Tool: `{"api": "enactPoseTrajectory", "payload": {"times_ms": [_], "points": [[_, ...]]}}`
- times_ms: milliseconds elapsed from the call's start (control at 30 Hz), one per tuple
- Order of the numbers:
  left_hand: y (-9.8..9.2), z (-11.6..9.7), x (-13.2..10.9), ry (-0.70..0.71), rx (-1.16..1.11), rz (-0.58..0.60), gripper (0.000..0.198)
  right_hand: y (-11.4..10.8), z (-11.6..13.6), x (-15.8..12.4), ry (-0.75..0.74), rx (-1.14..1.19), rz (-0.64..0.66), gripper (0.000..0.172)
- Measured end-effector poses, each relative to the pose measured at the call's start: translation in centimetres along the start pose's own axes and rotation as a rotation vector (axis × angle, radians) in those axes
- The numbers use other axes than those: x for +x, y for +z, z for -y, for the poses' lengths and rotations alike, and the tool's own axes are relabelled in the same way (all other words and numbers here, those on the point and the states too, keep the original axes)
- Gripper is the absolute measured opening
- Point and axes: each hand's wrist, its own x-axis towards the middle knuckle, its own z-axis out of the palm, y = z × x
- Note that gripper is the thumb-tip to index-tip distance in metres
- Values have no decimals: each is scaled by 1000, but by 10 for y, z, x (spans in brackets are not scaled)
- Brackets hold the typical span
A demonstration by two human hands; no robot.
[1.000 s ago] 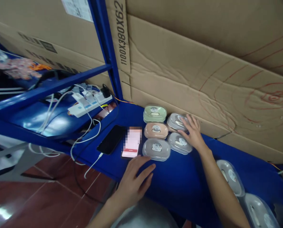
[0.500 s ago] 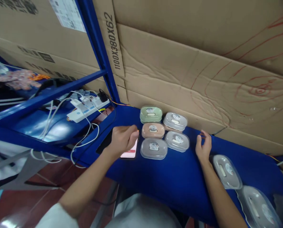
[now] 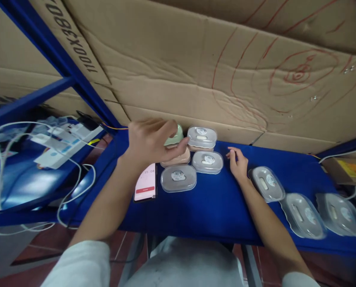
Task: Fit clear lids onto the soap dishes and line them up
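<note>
My left hand (image 3: 154,141) hovers over the back left of a group of small lidded soap boxes, thumb and forefinger apart, with nothing visible between them. Beneath it, partly covered, are a green soap box (image 3: 175,134) and a peach soap box (image 3: 178,156). In front lies a grey soap box (image 3: 178,178). To their right are another grey box (image 3: 207,162) and, behind it, a clear-lidded box (image 3: 202,136) resting on a peach one. My right hand (image 3: 238,162) rests on the blue table right of the group, fingers loosely bent and holding nothing.
A phone (image 3: 145,187) with a lit screen lies left of the boxes. Several grey boxes (image 3: 303,215) line the right side. A power strip (image 3: 54,149) with white cables sits beyond the blue frame (image 3: 55,87). Cardboard (image 3: 172,59) walls the back.
The view has turned right. My left hand has moved from above the phone to above the green and peach boxes, and its closed fingers have spread. My right hand stays beside the group.
</note>
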Motion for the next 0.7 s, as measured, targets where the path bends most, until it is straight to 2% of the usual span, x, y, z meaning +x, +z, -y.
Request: {"api": "enactPoseTrajectory", "payload": {"times_ms": [133, 200, 333, 433, 500, 600, 700], "points": [[14, -2, -8, -197, -48, 134, 38, 2, 5, -3, -54, -14, 32, 40], [19, -1, -13, -243, -44, 235, 41, 3, 10, -4, -84, -22, 33, 39], [28, -3, -17, -209, -28, 435, 39, 4, 18, -4, -171, -60, 0, 37], [34, -6, -17, -198, -22, 541, 31, 2, 19, -8, -299, -175, -69, 42], [35, -6, -17, -177, -29, 593, 26, 1, 18, -12, -324, -261, -77, 46], [34, -6, -15, -135, -75, 608, 36, 1, 19, -21, -249, -326, 27, 48], [28, -8, -9, -96, -144, 582, 51, 4, 23, -27, -145, -287, 173, 50]]}}
